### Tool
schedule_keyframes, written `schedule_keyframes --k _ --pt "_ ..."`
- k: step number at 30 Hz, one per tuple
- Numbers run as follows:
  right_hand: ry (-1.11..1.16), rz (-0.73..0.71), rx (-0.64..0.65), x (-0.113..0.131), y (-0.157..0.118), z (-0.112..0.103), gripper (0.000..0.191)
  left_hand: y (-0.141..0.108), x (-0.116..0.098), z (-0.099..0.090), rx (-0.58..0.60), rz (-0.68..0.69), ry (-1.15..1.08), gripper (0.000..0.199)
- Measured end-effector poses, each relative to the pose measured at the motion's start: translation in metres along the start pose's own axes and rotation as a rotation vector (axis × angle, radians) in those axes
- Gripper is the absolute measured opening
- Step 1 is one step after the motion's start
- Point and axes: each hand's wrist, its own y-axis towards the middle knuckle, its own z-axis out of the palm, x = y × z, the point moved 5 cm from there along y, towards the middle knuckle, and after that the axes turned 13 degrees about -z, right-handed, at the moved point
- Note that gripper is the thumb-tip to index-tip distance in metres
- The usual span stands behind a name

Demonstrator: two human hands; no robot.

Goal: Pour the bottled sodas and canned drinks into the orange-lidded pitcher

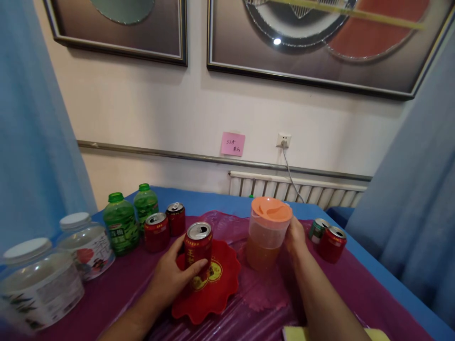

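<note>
My left hand (177, 272) is wrapped round a red can (199, 246) with an opened top, which is over the back left part of a red scalloped plate (222, 293). To the right, my right hand (294, 234) is at the handle side of a clear pitcher (265, 246) with an orange lid; its fingers are mostly hidden behind the pitcher. The pitcher is upright and partly filled with amber liquid.
Two red cans (157, 233), two green bottles (121, 227) and two white-lidded jars (44, 284) stand at the left. A red can (332, 245) and a green can (317, 230) are at the right. A yellow item (295, 333) lies at the front edge.
</note>
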Motion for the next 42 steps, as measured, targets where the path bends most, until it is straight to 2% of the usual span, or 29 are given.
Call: schedule_keyframes --k 4,11,18,23,25,28,35,42 --pt "0.159 0.106 0.088 -0.01 -0.004 0.007 0.054 -0.004 -0.006 -0.001 -0.001 0.001 -0.009 0.081" --pt "0.203 0.111 0.066 -0.003 -0.01 0.006 0.051 -0.011 -0.02 0.002 0.064 -0.002 -0.067 0.074" --pt "0.019 0.003 0.032 0.032 -0.009 0.005 0.055 -0.016 -0.024 0.001 0.065 0.016 -0.052 0.073" --pt "-0.338 -0.166 0.088 0.068 -0.008 0.006 0.056 -0.021 -0.023 0.006 0.135 0.013 0.012 0.072" --pt "-0.442 -0.192 0.092 0.08 -0.01 0.007 0.057 -0.022 -0.024 0.007 0.155 0.009 0.019 0.074" --pt "-0.495 -0.203 0.081 0.095 -0.014 0.008 0.057 -0.024 -0.026 0.007 0.171 0.008 0.026 0.077" --pt "-0.558 -0.266 0.145 0.121 -0.025 0.015 0.058 -0.025 -0.029 0.006 0.181 0.067 0.041 0.071" --pt "-0.615 -0.266 0.172 0.135 -0.033 0.021 0.058 -0.025 -0.029 0.008 0.228 0.097 0.143 0.065"
